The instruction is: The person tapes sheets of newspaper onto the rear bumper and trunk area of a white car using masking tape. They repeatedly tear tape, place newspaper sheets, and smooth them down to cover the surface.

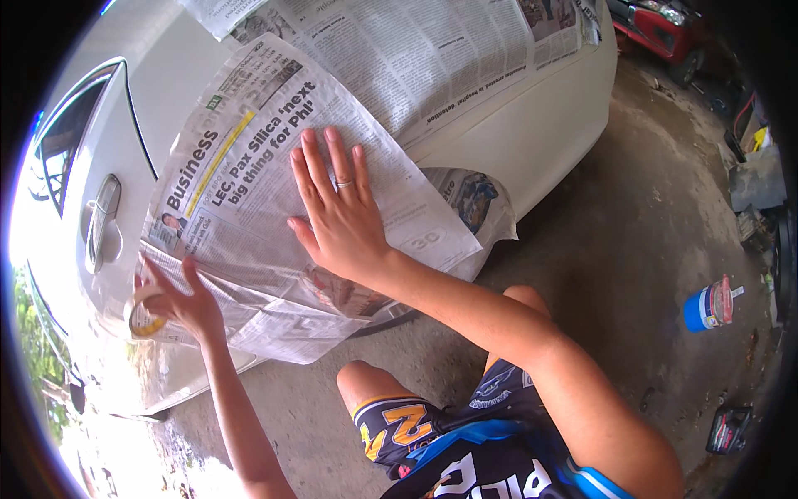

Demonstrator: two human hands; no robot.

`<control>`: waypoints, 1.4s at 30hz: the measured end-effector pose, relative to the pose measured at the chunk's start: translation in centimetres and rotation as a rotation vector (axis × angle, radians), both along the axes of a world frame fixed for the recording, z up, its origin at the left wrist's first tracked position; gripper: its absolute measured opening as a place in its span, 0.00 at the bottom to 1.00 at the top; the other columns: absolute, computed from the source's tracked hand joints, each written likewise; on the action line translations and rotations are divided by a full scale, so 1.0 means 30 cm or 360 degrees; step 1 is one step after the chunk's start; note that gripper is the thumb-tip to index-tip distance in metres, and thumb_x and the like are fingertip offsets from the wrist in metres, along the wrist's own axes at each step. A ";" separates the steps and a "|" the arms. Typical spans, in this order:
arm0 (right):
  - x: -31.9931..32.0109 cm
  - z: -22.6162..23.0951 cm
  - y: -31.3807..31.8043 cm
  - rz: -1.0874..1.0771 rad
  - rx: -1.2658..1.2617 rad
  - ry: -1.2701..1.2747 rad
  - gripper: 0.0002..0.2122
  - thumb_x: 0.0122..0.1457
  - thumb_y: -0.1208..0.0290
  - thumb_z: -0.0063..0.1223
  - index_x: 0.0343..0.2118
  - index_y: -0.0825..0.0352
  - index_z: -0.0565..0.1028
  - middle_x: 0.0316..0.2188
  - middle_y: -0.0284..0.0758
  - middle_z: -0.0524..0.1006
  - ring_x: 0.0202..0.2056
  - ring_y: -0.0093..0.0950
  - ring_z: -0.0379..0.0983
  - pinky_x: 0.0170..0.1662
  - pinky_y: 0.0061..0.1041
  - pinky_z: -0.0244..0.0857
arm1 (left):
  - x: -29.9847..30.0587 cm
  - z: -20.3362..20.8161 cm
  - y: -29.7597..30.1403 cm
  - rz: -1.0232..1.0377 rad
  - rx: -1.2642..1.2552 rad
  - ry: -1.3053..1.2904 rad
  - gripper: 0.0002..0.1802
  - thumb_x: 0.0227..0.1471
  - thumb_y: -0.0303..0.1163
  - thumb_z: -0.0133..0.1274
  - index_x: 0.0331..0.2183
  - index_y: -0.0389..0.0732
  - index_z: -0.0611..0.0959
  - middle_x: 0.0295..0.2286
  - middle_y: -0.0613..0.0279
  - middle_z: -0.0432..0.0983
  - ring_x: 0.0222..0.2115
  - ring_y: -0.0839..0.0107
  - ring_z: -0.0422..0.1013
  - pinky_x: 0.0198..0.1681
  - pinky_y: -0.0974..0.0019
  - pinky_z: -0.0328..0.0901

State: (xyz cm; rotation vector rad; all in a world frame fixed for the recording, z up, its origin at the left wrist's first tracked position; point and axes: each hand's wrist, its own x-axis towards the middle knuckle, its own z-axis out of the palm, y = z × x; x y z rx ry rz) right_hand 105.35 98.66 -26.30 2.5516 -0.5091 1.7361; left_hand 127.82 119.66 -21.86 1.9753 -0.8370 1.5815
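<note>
A sheet of newspaper lies over the side of a white car, around the wheel area. My right hand presses flat on the sheet with its fingers spread and a ring on one of them. At the sheet's lower left corner, my left hand holds a roll of masking tape, its thumb and fingers close to the paper's edge. The lower part of the sheet is creased and hangs loose. More newspaper covers the panel above and behind it.
The car's door handle is left of the sheet. On the concrete floor to the right stand a blue container and a black bottle. A red vehicle is at the far right, with clutter along the right edge.
</note>
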 end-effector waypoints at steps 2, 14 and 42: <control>0.004 0.008 0.000 0.0026 0.0000 -0.0001 0.44 0.63 0.54 0.55 0.72 0.77 0.47 0.75 0.54 0.38 0.75 0.56 0.29 0.74 0.60 0.28 | -0.063 0.039 -0.074 -0.0073 0.0137 -0.0095 0.41 0.65 0.55 0.52 0.72 0.60 0.59 0.67 0.33 0.45 0.66 0.40 0.45 0.65 0.34 0.47; -0.094 -0.034 0.031 0.0653 -0.0094 -0.0210 0.32 0.59 0.74 0.56 0.68 0.68 0.65 0.75 0.41 0.53 0.75 0.52 0.40 0.70 0.64 0.41 | 0.102 0.102 -0.027 0.0219 0.0034 -0.0134 0.32 0.70 0.57 0.40 0.71 0.68 0.61 0.68 0.37 0.49 0.67 0.40 0.48 0.65 0.34 0.42; -0.225 0.051 -0.195 -0.0281 -0.0164 -0.0607 0.35 0.52 0.70 0.71 0.64 0.62 0.68 0.45 0.31 0.75 0.54 0.34 0.67 0.62 0.45 0.47 | 0.187 0.003 0.059 0.0179 -0.0188 0.0388 0.37 0.69 0.62 0.39 0.71 0.56 0.59 0.67 0.40 0.51 0.65 0.43 0.49 0.65 0.38 0.44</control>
